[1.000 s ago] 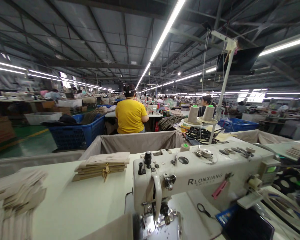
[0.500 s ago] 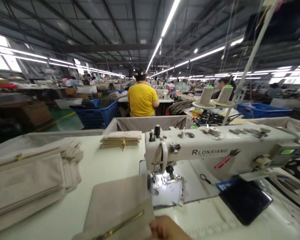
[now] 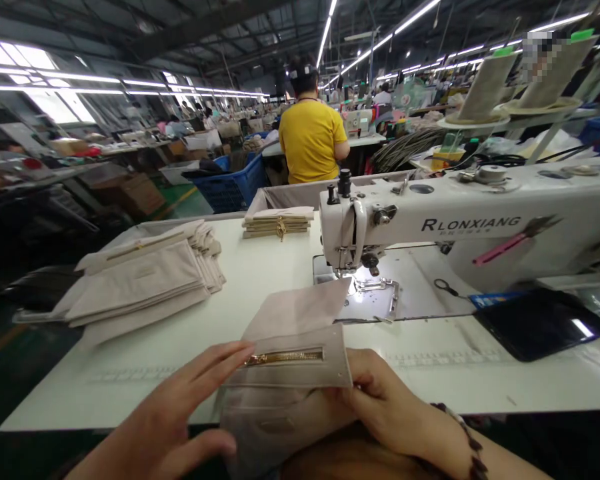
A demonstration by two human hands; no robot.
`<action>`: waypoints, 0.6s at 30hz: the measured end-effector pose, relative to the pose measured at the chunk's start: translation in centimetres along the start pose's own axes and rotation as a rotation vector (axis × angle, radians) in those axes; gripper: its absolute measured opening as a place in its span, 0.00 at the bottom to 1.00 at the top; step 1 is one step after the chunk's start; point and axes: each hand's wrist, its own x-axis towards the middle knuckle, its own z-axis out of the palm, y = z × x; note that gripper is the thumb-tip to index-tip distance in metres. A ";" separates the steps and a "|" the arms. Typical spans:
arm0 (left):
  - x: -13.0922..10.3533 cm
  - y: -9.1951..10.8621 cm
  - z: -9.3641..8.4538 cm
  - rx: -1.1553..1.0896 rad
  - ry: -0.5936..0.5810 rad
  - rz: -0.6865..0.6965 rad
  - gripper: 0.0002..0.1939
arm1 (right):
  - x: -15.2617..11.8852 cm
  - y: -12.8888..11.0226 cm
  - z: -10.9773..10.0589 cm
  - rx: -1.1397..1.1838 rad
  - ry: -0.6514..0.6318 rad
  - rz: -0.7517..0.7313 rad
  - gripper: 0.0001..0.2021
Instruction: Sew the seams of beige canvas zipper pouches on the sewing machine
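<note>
A beige fabric piece (image 3: 295, 313) with a gold zipper (image 3: 290, 357) set into it lies in front of the sewing machine (image 3: 410, 213), its far corner near the lit needle area. My right hand (image 3: 385, 393) grips its right edge, fingers partly hidden behind the fabric. The fingers of my left hand (image 3: 180, 407) are stretched out, with the tips at the zipper's left end by the pull and the thumb apart. Below the zipper, the lower part of the piece hangs over the table's front edge.
On the white table (image 3: 260, 263), a pile of beige zippered pieces (image 3: 140, 280) lies left and a smaller folded stack (image 3: 279, 224) behind. A black flat device (image 3: 540, 327) lies right. Pink-handled snips (image 3: 500, 248) rest against the machine. A person in yellow (image 3: 313, 137) sits ahead.
My left hand has come into view at the zipper. The fabric piece is turned so its zipper lies nearly level, and my right hand shows more fully. The camera view has tilted down.
</note>
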 end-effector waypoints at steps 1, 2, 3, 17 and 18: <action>1.1 0.4 -0.1 0.001 -0.079 0.031 0.38 | -0.3 -0.4 -0.1 -0.019 -0.020 -0.012 0.14; 2.1 0.8 -0.2 0.001 -0.141 0.063 0.40 | -0.7 -0.6 -0.2 -0.037 -0.043 -0.021 0.14; 3.1 1.2 -0.3 -0.003 -0.186 0.091 0.41 | -1.0 -0.9 -0.3 -0.049 -0.071 -0.030 0.14; 5.3 3.3 -3.2 -0.025 -0.110 0.033 0.17 | -3.1 -2.2 -1.8 -0.625 0.329 -0.237 0.10; 5.7 3.6 -3.5 -0.063 -0.185 0.007 0.16 | -2.8 -2.0 -1.9 -0.581 0.298 -0.187 0.08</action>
